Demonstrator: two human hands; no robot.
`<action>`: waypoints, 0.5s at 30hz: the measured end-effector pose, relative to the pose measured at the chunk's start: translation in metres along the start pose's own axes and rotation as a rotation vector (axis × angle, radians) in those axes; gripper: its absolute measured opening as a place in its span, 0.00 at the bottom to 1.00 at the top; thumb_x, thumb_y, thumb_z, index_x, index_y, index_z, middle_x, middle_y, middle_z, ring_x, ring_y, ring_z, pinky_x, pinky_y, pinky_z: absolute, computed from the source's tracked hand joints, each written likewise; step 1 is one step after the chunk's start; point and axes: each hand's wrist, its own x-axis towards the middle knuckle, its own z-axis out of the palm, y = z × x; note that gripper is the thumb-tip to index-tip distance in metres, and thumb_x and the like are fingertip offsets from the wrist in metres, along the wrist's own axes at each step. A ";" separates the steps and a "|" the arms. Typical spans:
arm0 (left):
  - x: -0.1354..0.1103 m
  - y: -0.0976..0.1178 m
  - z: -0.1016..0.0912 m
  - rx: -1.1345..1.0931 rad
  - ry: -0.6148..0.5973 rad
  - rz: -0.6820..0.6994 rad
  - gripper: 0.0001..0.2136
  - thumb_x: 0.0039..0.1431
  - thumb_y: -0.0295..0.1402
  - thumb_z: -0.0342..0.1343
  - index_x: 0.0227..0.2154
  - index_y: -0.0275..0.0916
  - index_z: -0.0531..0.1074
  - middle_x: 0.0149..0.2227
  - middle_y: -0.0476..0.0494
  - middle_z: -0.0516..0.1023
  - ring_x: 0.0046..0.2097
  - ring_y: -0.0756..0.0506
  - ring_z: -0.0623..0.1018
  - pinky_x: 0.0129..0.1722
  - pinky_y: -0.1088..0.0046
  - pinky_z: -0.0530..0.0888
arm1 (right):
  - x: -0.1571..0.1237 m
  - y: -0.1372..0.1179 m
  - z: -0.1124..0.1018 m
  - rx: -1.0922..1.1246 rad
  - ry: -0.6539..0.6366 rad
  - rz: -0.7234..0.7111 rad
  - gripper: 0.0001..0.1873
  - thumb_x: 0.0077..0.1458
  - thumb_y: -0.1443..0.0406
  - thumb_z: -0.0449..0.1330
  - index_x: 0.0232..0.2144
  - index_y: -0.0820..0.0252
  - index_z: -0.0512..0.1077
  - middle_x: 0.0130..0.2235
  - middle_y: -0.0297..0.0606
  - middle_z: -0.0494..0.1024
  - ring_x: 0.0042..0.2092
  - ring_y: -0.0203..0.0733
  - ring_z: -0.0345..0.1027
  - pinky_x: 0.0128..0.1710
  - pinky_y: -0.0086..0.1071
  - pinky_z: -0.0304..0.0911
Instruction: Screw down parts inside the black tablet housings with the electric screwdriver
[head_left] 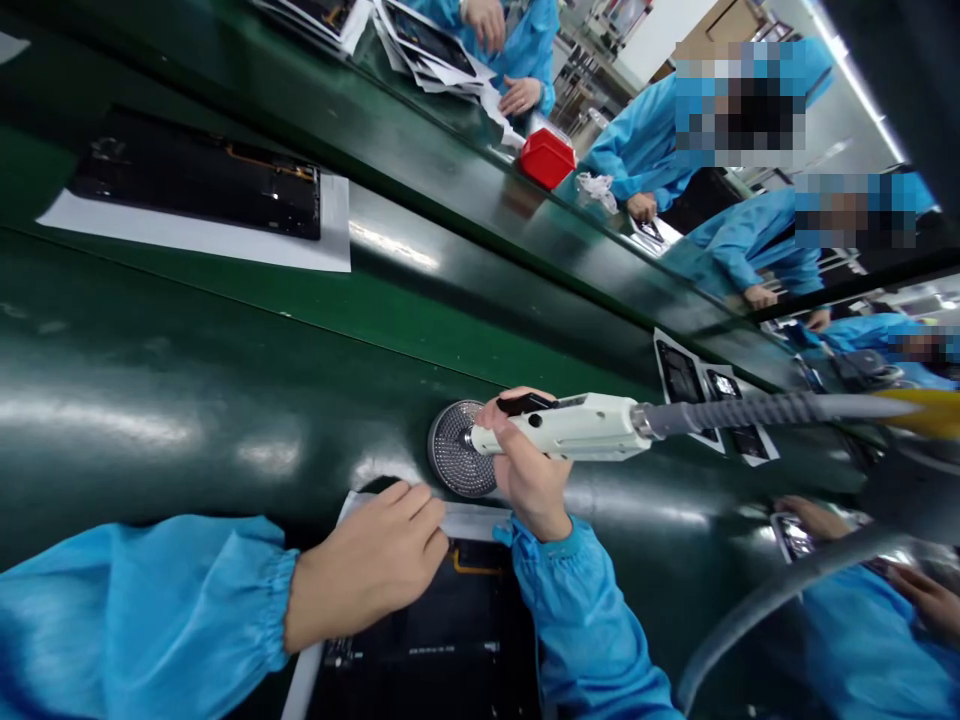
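Fingers of right hand (529, 470) curled round one white corded tool (570, 427) — left hand's (367, 565) together on sheet (472, 520)

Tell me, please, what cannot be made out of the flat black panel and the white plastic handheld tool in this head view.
Head view:
- flat black panel: partly hidden by the left hand, lower part cut off by the bottom edge
- white plastic handheld tool: grip partly hidden by the right hand
- round perforated metal disc: right side hidden by that hand

A: R hand (529, 480) on what?
B: Gripping white hose-fed tool (570, 427), just beside round mesh disc (452, 450).
A: L hand (367, 565)?
B: Fingers (409, 505) on edge of white sheet (476, 521), black panel (424, 665) below, on green belt (225, 400).
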 end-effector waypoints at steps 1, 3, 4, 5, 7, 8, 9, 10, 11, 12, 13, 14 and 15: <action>-0.001 0.000 0.002 -0.005 -0.007 0.002 0.04 0.58 0.24 0.55 0.29 0.36 0.70 0.30 0.42 0.69 0.33 0.41 0.69 0.29 0.64 0.68 | 0.000 0.001 0.000 0.000 -0.003 0.001 0.12 0.53 0.62 0.66 0.40 0.55 0.70 0.31 0.33 0.73 0.34 0.41 0.68 0.40 0.42 0.68; -0.002 0.000 0.005 -0.019 -0.022 -0.002 0.04 0.59 0.25 0.55 0.29 0.36 0.71 0.30 0.42 0.70 0.33 0.41 0.70 0.29 0.64 0.68 | 0.000 0.002 -0.001 0.002 -0.004 0.006 0.12 0.53 0.62 0.65 0.40 0.55 0.70 0.32 0.33 0.73 0.34 0.42 0.68 0.40 0.43 0.68; -0.002 0.000 0.007 -0.025 -0.028 -0.005 0.04 0.59 0.25 0.56 0.29 0.36 0.71 0.30 0.42 0.70 0.33 0.41 0.70 0.29 0.64 0.69 | 0.000 0.002 -0.001 0.003 -0.004 0.006 0.12 0.53 0.63 0.65 0.40 0.55 0.70 0.32 0.33 0.73 0.34 0.42 0.68 0.40 0.43 0.68; -0.002 -0.001 0.008 -0.032 -0.030 -0.009 0.04 0.58 0.25 0.56 0.29 0.36 0.71 0.30 0.42 0.70 0.33 0.41 0.70 0.29 0.64 0.69 | 0.000 0.003 -0.001 0.004 -0.005 0.003 0.12 0.53 0.63 0.65 0.40 0.55 0.70 0.32 0.33 0.73 0.33 0.41 0.68 0.40 0.43 0.69; -0.002 -0.001 0.009 -0.048 -0.037 -0.013 0.03 0.58 0.24 0.57 0.29 0.35 0.72 0.31 0.41 0.71 0.33 0.41 0.71 0.30 0.64 0.70 | 0.000 0.003 -0.001 0.002 -0.012 -0.009 0.11 0.53 0.63 0.65 0.39 0.55 0.70 0.31 0.33 0.73 0.33 0.42 0.68 0.40 0.43 0.69; -0.002 -0.001 0.009 -0.059 -0.042 -0.014 0.03 0.58 0.24 0.57 0.29 0.35 0.72 0.31 0.41 0.71 0.33 0.41 0.71 0.30 0.63 0.71 | 0.000 0.003 0.000 0.001 -0.018 -0.017 0.10 0.53 0.63 0.65 0.38 0.54 0.70 0.30 0.32 0.72 0.33 0.42 0.68 0.40 0.43 0.69; -0.002 -0.002 0.009 -0.073 -0.045 -0.016 0.03 0.58 0.24 0.57 0.29 0.35 0.72 0.31 0.41 0.71 0.33 0.41 0.71 0.30 0.63 0.71 | 0.000 0.002 0.001 -0.002 -0.026 -0.023 0.09 0.53 0.64 0.65 0.38 0.54 0.70 0.30 0.32 0.72 0.33 0.42 0.69 0.40 0.44 0.70; -0.002 -0.002 0.009 -0.091 -0.050 -0.019 0.03 0.57 0.24 0.57 0.29 0.35 0.72 0.31 0.41 0.71 0.33 0.41 0.71 0.30 0.63 0.72 | 0.001 0.001 0.003 -0.004 -0.030 -0.028 0.09 0.53 0.64 0.65 0.37 0.54 0.70 0.30 0.32 0.72 0.33 0.42 0.69 0.41 0.44 0.70; -0.002 -0.002 0.009 -0.111 -0.054 -0.021 0.03 0.57 0.24 0.57 0.29 0.35 0.72 0.31 0.41 0.71 0.34 0.40 0.71 0.31 0.63 0.72 | 0.001 -0.002 0.004 -0.005 -0.027 -0.027 0.09 0.53 0.64 0.65 0.37 0.54 0.70 0.30 0.32 0.72 0.33 0.42 0.69 0.41 0.44 0.70; -0.002 -0.002 0.010 -0.132 -0.057 -0.024 0.03 0.56 0.23 0.56 0.29 0.35 0.72 0.32 0.41 0.72 0.34 0.40 0.71 0.31 0.63 0.72 | 0.001 -0.005 0.004 -0.002 -0.018 -0.023 0.10 0.53 0.63 0.65 0.38 0.54 0.71 0.30 0.32 0.72 0.33 0.42 0.69 0.40 0.44 0.70; -0.002 -0.002 0.011 -0.152 -0.060 -0.026 0.03 0.55 0.22 0.56 0.29 0.35 0.72 0.32 0.41 0.72 0.34 0.40 0.71 0.31 0.63 0.72 | 0.001 -0.009 0.004 0.008 -0.003 -0.018 0.10 0.52 0.63 0.66 0.38 0.54 0.72 0.30 0.32 0.72 0.32 0.41 0.69 0.39 0.44 0.70; -0.003 -0.003 0.012 -0.172 -0.065 -0.027 0.03 0.54 0.21 0.57 0.30 0.34 0.72 0.33 0.41 0.72 0.34 0.41 0.71 0.31 0.63 0.72 | 0.000 -0.015 0.004 0.028 0.014 -0.015 0.11 0.52 0.63 0.67 0.38 0.54 0.72 0.29 0.32 0.73 0.31 0.41 0.68 0.38 0.43 0.70; -0.003 -0.003 0.013 -0.192 -0.071 -0.028 0.04 0.53 0.20 0.57 0.30 0.34 0.72 0.33 0.41 0.72 0.35 0.41 0.71 0.31 0.64 0.72 | -0.001 -0.021 0.002 0.057 0.029 -0.019 0.11 0.51 0.63 0.67 0.38 0.54 0.73 0.29 0.31 0.73 0.31 0.40 0.68 0.37 0.42 0.69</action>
